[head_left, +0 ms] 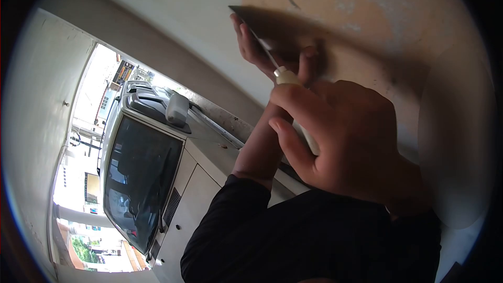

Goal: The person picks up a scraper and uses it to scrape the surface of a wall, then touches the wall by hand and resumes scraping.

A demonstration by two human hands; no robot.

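Note:
My right hand is closed around the pale handle of a scraper, its thin metal blade seen nearly edge-on and pointing to the upper left. The blade tip is right at the wall, where the paint is patchy, peach and off-white with worn spots. Behind the blade, my left hand is raised by the wall, its thumb spread away from the fingers. The blade overlaps those fingers in this view, and part of the palm is hidden by it and by my right hand.
A pale vehicle with a dark windshield stands on the left, sideways in this tilted view. Beyond it, a bright opening shows buildings and greenery. A grey ledge runs along the wall's edge. A blurred pale shape fills the right side.

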